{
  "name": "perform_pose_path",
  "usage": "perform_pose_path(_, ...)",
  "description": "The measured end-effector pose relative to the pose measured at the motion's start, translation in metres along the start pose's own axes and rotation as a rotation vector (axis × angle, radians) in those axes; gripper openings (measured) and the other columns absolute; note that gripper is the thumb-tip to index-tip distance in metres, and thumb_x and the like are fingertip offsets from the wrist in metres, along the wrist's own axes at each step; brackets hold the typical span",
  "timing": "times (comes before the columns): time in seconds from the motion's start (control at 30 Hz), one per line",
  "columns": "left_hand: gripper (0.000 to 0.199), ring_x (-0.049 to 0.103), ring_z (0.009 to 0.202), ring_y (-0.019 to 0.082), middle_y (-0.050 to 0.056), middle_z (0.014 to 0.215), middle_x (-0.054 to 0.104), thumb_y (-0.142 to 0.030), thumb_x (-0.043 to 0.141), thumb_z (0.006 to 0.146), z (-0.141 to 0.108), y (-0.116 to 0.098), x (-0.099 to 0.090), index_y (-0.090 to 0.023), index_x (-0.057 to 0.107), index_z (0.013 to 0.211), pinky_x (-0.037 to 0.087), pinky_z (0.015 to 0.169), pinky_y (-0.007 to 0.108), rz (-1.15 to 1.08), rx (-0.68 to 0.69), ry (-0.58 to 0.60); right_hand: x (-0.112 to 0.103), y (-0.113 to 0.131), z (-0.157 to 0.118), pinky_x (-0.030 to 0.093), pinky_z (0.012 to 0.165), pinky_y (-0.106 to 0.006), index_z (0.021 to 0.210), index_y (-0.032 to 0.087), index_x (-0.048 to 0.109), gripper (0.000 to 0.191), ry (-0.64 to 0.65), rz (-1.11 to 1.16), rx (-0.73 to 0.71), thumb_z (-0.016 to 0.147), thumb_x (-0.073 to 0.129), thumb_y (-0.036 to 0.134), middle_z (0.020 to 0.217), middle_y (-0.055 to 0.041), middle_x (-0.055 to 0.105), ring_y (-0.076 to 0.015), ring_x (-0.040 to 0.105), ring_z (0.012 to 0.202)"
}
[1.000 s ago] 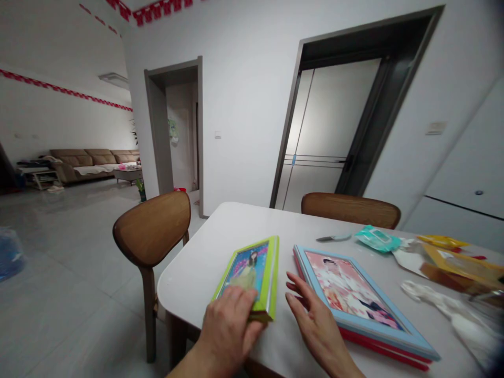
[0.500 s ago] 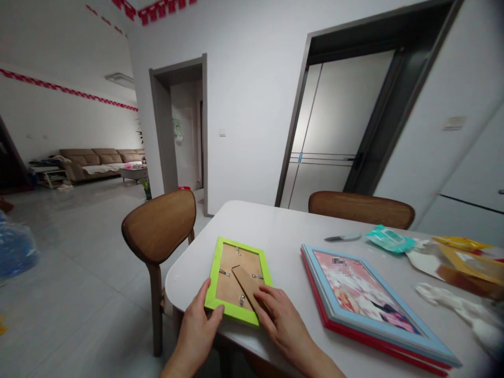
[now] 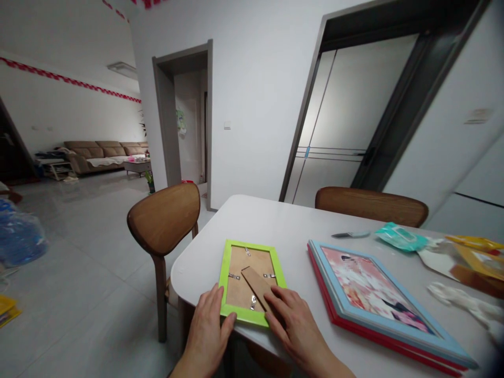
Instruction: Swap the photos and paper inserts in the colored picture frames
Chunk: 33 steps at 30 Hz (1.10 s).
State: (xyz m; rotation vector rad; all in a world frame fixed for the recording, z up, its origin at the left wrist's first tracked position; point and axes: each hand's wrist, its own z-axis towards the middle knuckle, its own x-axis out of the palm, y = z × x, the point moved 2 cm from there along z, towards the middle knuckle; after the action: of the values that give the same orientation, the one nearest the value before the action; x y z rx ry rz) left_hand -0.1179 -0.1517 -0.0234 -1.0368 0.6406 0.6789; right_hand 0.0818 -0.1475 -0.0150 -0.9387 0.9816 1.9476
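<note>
A lime-green photo frame lies face down near the front edge of the white table, its brown backing board showing. Small metal clips sit on all four sides, and a brown stand leg slants across the back. My left hand is closed on the near left corner, fingers along the left side and thumb on the near edge. My right hand holds the near right corner, its fingers curled over the frame's edge and the stand leg's lower end.
Right of the frame lies a stack of larger frames, the pale-blue one on top of red. Farther back are a knife, a teal wipes packet, brown packaging and white cloth. Wooden chairs stand around the table.
The view has shifted slightly, so most things appear a little farther right. Both hands remain on the green frame, which still lies face down on the table.
</note>
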Motion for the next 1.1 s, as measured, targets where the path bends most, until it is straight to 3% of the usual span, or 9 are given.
perform_pose_path(0.17,0.052,0.032,0.118,0.025,0.015,0.127,0.038,-0.027,0.055,0.068,0.011,-0.004,-0.007,-0.010,0.045,0.116,0.027,0.098,0.040,-0.040,0.020,0.081,-0.009,0.010,0.018,0.039,0.078,-0.036,0.094,0.026,0.060,0.025,0.109,0.059,-0.032,0.074,0.047,0.027,0.102,-0.0072,0.055,-0.0212,0.049,0.093)
perform_pose_path(0.27,0.056,0.031,0.119,0.024,0.012,0.128,0.038,-0.026,0.062,0.062,0.019,-0.002,-0.007,-0.014,0.047,0.115,0.026,0.099,0.040,-0.118,0.067,0.159,-0.008,0.015,0.033,0.039,0.079,-0.032,0.089,0.026,0.064,0.023,0.191,0.158,-0.109,0.071,0.050,0.021,0.100,-0.0063,0.055,-0.0188,0.050,0.092)
perform_pose_path(0.43,0.041,0.032,0.119,0.024,0.011,0.126,0.042,-0.031,0.064,0.062,0.025,0.004,-0.005,-0.018,0.055,0.100,0.027,0.098,0.040,-0.147,0.136,0.202,0.002,0.015,0.048,0.035,0.082,-0.033,0.077,0.027,0.067,0.016,0.294,0.253,-0.131,0.070,0.054,0.022,0.104,-0.0055,0.054,-0.0195,0.046,0.097)
perform_pose_path(0.77,0.026,0.033,0.118,0.022,0.011,0.123,0.045,-0.022,0.068,0.057,0.024,0.005,-0.006,-0.019,0.054,0.078,0.029,0.097,0.035,-0.138,0.141,0.201,0.012,0.017,0.055,0.035,0.080,-0.030,0.074,0.023,0.066,0.014,0.196,0.236,-0.010,0.070,0.053,0.027,0.091,-0.0037,0.058,-0.0178,0.048,0.089)
perform_pose_path(0.9,0.023,0.032,0.119,0.022,0.011,0.125,0.043,-0.023,0.068,0.058,0.024,0.008,-0.004,-0.019,0.053,0.076,0.028,0.098,0.036,-0.159,0.138,0.198,0.017,0.027,0.071,0.034,0.079,-0.027,0.084,0.021,0.064,0.021,0.169,0.145,0.028,0.075,0.046,0.029,0.091,-0.0045,0.059,-0.0162,0.049,0.088)
perform_pose_path(1.1,0.025,0.030,0.120,0.022,0.010,0.126,0.041,-0.023,0.069,0.055,0.023,0.009,-0.004,-0.019,0.052,0.073,0.026,0.099,0.036,-0.166,0.135,0.207,0.039,0.040,0.097,0.033,0.073,-0.026,0.080,0.021,0.066,0.020,0.152,0.006,0.072,0.073,0.047,0.025,0.082,-0.0060,0.060,-0.0170,0.049,0.082)
